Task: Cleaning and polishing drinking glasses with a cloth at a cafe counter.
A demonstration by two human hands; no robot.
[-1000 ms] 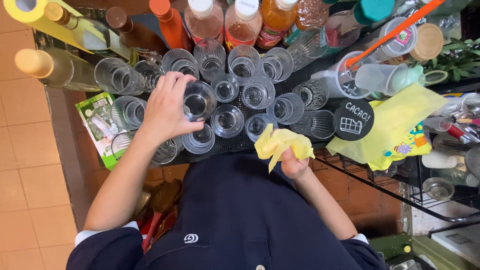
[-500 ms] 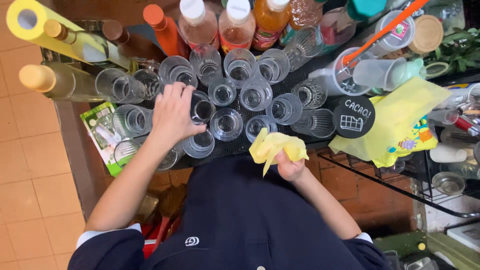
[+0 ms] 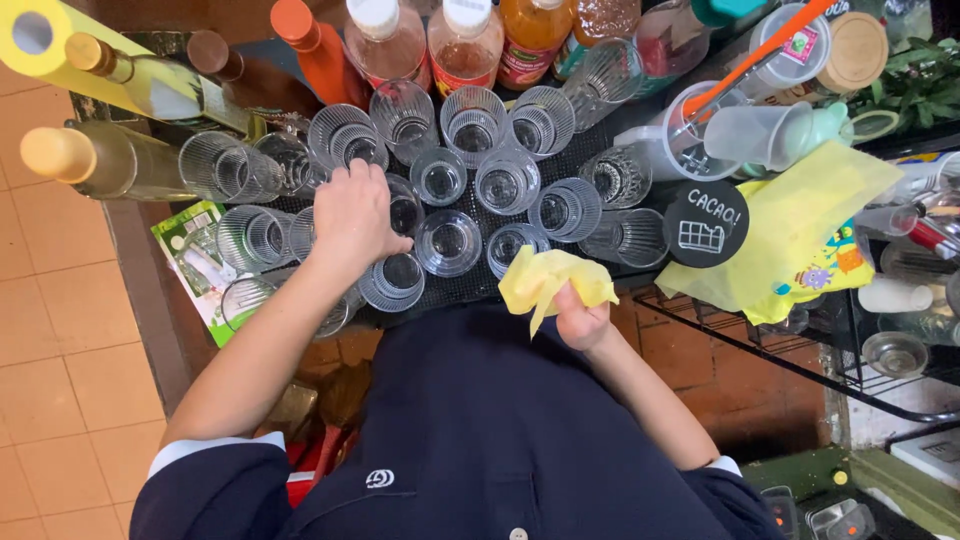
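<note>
While the left hand (image 3: 350, 215) grips a glass (image 3: 402, 210) amid crowded tumblers (image 3: 470, 125), the right hand (image 3: 582, 322) clutches a yellow cloth (image 3: 548, 280).

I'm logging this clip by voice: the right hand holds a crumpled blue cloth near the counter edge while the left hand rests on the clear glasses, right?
Not quite. In the head view the cloth in the right hand is yellow, not blue. The rest holds: left hand rests on the clear glasses.

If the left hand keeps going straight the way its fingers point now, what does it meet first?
Probably the ribbed clear glass just beyond the fingertips of the left hand, which rests on a cluster of glasses and points toward the bottles at the back. Depth from above is unclear, so it may pass over the rim.
</note>
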